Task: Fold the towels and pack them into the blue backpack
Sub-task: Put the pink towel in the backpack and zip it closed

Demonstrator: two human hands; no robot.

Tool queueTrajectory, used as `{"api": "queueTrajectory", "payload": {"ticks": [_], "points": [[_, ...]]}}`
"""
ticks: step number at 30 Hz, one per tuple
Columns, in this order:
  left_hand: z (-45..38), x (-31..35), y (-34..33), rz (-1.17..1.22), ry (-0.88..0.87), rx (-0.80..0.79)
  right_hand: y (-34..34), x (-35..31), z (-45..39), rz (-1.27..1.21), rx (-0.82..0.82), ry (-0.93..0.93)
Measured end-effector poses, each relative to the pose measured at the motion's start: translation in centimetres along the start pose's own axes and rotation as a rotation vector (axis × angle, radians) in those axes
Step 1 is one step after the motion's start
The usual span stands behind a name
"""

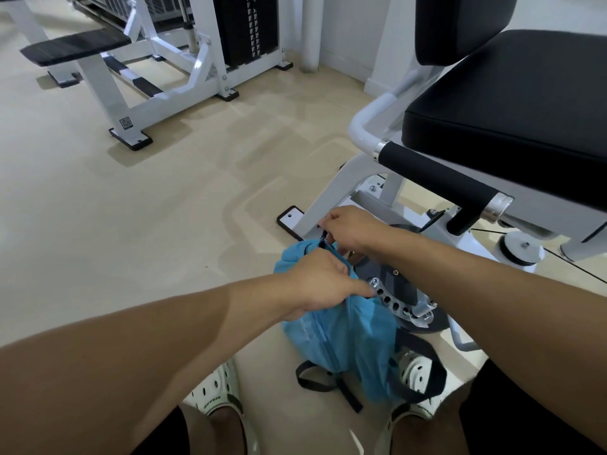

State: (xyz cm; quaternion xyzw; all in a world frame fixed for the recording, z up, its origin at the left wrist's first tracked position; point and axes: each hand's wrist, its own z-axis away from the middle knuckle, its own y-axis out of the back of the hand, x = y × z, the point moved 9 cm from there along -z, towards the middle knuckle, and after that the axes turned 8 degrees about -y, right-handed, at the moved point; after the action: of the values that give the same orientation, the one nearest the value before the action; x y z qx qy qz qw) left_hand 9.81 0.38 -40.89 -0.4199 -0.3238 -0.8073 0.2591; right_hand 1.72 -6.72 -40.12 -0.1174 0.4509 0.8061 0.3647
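Observation:
The blue backpack (pixel 345 343) stands on the floor between my feet, leaning against the base of a gym machine, its black straps trailing near my right shoe. My left hand (pixel 323 284) grips the upper part of the bag's fabric. My right hand (pixel 349 226) pinches the dark zipper pull (pixel 323 239) at the top of the bag. No towels are visible.
A white-framed machine with a black seat (pixel 505 119) and padded handle (pixel 437 178) stands to the right; its metal adjustment plate (pixel 392 300) touches the bag. Another white weight machine (pixel 170 67) stands at the back left. Beige floor (pixel 115 224) spreads to the left.

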Motion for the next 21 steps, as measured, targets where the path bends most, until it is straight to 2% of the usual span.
{"api": "queueTrajectory", "payload": {"ticks": [3, 6, 8, 10, 12, 14, 17, 21], "points": [[-0.5, 0.3, -0.3, 0.024, -0.038, -0.070, 0.6, 0.3, -0.4, 0.077, 0.096, 0.044], [-0.8, 0.2, 1.0, -0.194, -0.061, -0.228, 0.7, 0.4, -0.8, 0.144, 0.156, 0.116], [-1.9, -0.9, 4.1, -0.473, -0.057, -0.170, 0.7, 0.3, -0.7, 0.130, 0.132, 0.145], [-2.8, -1.8, 7.2, -0.691, -0.042, -0.041, 0.3, -0.4, -0.2, 0.176, 0.099, 0.208], [-3.3, -2.3, 8.7, -0.711, -0.079, 0.047, -0.4, -1.1, 0.3, 0.245, 0.044, 0.271], [-3.8, -2.3, 8.5, -0.706, -0.151, 0.034, -1.4, -1.4, 1.1, 0.323, -0.018, 0.313], [-4.3, -2.6, 7.0, -0.696, -0.198, -0.045, -2.0, -2.2, 2.7, 0.558, 0.039, 0.417], [-4.8, -2.8, 5.8, -0.700, -0.218, -0.093, -2.0, -1.8, 4.5, 0.677, 0.075, 0.455]]}}
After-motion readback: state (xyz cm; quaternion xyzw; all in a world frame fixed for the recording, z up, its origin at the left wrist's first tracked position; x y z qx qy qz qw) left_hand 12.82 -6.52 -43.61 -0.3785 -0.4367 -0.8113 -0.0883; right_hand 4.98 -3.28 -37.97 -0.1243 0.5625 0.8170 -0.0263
